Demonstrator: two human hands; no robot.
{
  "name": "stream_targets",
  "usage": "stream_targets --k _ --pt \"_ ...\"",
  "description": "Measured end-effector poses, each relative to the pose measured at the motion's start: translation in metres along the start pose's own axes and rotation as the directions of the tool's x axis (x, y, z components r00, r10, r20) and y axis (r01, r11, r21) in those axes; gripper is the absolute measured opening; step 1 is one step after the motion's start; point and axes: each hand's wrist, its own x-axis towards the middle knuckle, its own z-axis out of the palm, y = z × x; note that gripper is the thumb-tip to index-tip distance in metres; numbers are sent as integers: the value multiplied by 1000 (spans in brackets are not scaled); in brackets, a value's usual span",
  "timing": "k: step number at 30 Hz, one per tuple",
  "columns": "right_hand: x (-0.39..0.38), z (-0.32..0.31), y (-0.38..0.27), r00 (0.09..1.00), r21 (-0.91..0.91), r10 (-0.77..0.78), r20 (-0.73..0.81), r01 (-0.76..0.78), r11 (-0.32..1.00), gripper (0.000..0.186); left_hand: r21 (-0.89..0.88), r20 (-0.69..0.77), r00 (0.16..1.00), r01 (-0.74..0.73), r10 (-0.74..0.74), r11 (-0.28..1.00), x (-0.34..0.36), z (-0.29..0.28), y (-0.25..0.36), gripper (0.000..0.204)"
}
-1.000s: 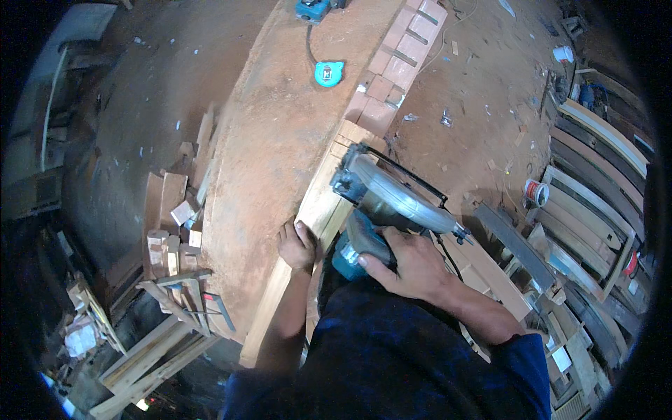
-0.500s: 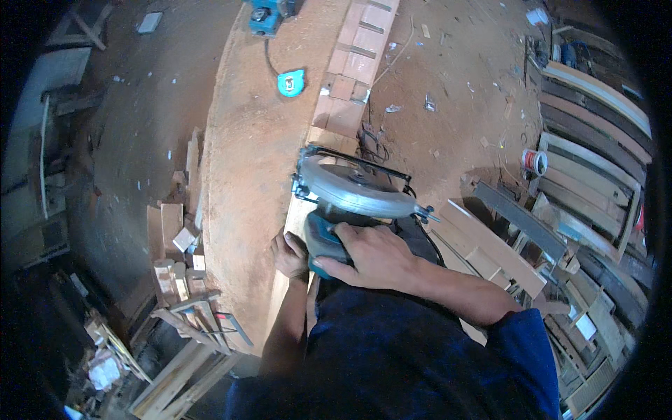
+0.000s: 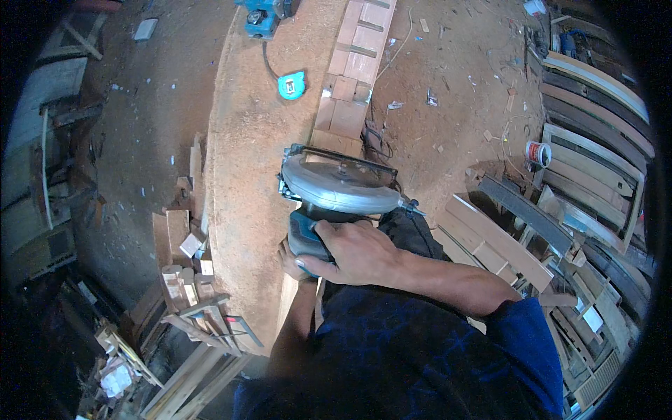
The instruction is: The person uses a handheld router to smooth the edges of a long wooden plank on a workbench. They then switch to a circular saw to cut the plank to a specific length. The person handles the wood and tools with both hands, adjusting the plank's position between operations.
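My right hand [image 3: 357,252] is closed round the teal and black handle of a circular saw [image 3: 339,192]. The saw's silver blade guard lies crosswise over a pale wooden board [image 3: 286,301] at the bench edge, and its base hides part of that board. Just left of the handle, my left hand [image 3: 288,264] grips the board; the saw handle covers some of its fingers. Whether the blade touches wood is hidden. Beyond the saw, a row of notched wooden pieces [image 3: 343,105] runs along the bench.
A turquoise tape measure [image 3: 291,85] and a blue power tool [image 3: 260,22] lie on the dusty bench [image 3: 241,161]. Wood offcuts [image 3: 185,280] are piled to the left. Boards [image 3: 497,245] and a white bucket [image 3: 537,153] stand on the right. Cables lie beside the bench.
The saw and my right hand have shifted slightly left. The saw handle now covers more of my left hand, which stays on the board.
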Motion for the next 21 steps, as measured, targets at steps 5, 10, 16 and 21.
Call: stream_targets --k 5,10,16,21 --pt "14 5 -3 1000 37 -2 7 1 999 72 15 1 1000 2 -2 1000 -3 -6 -6 37" --pt "27 11 -6 997 30 -56 -48 57 998 71 18 9 1000 -2 2 1000 -5 -7 -8 37" --pt "49 17 -15 997 79 -70 -44 73 994 70 19 24 999 -30 29 999 -6 -4 -14 37" --pt "57 19 -25 993 72 -98 -65 103 992 66 22 16 998 -62 61 998 -4 0 -18 37"
